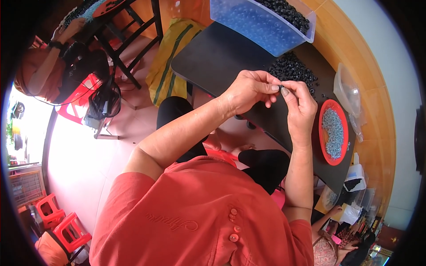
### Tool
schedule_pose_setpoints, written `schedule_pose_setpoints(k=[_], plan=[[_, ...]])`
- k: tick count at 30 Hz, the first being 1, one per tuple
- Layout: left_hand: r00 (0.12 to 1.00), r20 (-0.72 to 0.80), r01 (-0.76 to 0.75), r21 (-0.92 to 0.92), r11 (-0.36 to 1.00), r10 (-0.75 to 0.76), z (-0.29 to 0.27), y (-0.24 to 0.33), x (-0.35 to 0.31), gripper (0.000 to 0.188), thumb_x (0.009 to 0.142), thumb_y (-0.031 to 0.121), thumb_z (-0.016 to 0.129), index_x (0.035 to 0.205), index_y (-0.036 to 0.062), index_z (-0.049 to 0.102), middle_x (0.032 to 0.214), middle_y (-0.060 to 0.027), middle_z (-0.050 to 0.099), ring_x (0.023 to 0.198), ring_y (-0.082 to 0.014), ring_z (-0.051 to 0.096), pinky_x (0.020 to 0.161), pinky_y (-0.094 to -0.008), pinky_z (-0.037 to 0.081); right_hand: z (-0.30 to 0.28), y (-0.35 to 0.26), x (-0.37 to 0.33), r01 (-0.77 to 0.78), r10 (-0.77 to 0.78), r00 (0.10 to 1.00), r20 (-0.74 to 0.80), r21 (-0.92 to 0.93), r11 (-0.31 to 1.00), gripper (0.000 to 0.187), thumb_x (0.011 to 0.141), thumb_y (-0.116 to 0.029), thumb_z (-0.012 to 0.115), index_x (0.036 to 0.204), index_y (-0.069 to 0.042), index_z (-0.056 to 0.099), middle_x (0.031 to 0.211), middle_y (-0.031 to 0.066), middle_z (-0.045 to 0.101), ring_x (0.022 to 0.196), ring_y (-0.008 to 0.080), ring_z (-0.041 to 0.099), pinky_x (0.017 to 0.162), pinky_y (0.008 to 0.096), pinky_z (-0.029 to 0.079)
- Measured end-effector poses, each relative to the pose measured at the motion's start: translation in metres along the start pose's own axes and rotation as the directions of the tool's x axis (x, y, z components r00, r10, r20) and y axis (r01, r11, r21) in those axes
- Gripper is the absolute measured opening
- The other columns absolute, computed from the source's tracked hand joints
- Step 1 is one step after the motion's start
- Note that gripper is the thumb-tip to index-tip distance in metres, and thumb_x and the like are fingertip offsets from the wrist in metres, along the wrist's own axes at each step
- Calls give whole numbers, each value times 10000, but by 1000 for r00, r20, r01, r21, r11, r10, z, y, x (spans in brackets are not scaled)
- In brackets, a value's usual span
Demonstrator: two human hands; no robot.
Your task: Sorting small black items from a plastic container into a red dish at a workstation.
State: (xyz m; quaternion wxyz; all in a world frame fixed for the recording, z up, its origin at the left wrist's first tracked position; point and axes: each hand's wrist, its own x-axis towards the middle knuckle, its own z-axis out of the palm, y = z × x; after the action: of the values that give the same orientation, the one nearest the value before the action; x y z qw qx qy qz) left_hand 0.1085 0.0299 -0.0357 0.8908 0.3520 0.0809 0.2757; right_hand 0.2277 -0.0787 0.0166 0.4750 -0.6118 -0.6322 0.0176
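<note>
My left hand (pixel 248 91) and my right hand (pixel 299 106) meet above a black table (pixel 217 57). Their fingertips pinch one small black ring (pixel 281 86) between them. Just beyond the fingers lies a heap of the same black rings (pixel 293 71) on the table. To the right of my right hand stands a red plate (pixel 323 128) holding a mound of small grey metal pieces (pixel 335 133). A clear plastic tub (pixel 266 22) with more black rings sits at the table's far side.
A clear plastic bag (pixel 348 91) lies past the red plate. A yellow sack (pixel 171 57) rests on the floor left of the table. Another person (pixel 53 66) sits at a dark table at top left. Red stools (pixel 57 219) stand at bottom left. A third person (pixel 330 244) sits at bottom right.
</note>
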Motion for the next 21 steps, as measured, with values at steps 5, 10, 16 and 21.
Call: schedule_pose_setpoints(k=[5, 10, 16, 21], plan=[[999, -34, -14, 36, 999, 15, 2, 0, 0, 67, 891, -15, 650, 941, -59, 637, 843, -112, 650, 678, -179, 633, 569, -295, 531, 3, 1, -2, -43, 43, 999, 2, 5, 999, 78, 902, 23, 624, 977, 18, 644, 884, 49, 660, 798, 117, 609, 714, 245, 481], [997, -56, -47, 80, 996, 52, 4, -1, 0, 68, 878, -20, 664, 932, -53, 640, 827, -106, 655, 666, -173, 631, 553, -291, 530, 6, 8, -6, -145, 148, 989, -17, 121, 982, 78, 898, 36, 632, 974, 21, 640, 899, 27, 651, 804, 71, 591, 734, 208, 474], [997, -54, -46, 80, 996, 50, 4, 0, -1, 70, 869, -25, 665, 929, -53, 641, 824, -109, 656, 666, -175, 632, 534, -286, 528, 1, 4, -2, -136, 142, 989, -50, 109, 985, 102, 845, 52, 661, 933, 2, 647, 855, 56, 627, 753, 135, 610, 683, 254, 485], [998, -42, -42, 38, 998, 44, 2, -1, -1, 42, 881, -52, 619, 918, -62, 636, 834, -134, 650, 676, -188, 635, 543, -299, 537, -2, -3, 4, -27, 27, 1000, -6, 21, 999, 102, 840, 62, 655, 928, 9, 652, 873, 64, 625, 780, 146, 619, 690, 257, 487]])
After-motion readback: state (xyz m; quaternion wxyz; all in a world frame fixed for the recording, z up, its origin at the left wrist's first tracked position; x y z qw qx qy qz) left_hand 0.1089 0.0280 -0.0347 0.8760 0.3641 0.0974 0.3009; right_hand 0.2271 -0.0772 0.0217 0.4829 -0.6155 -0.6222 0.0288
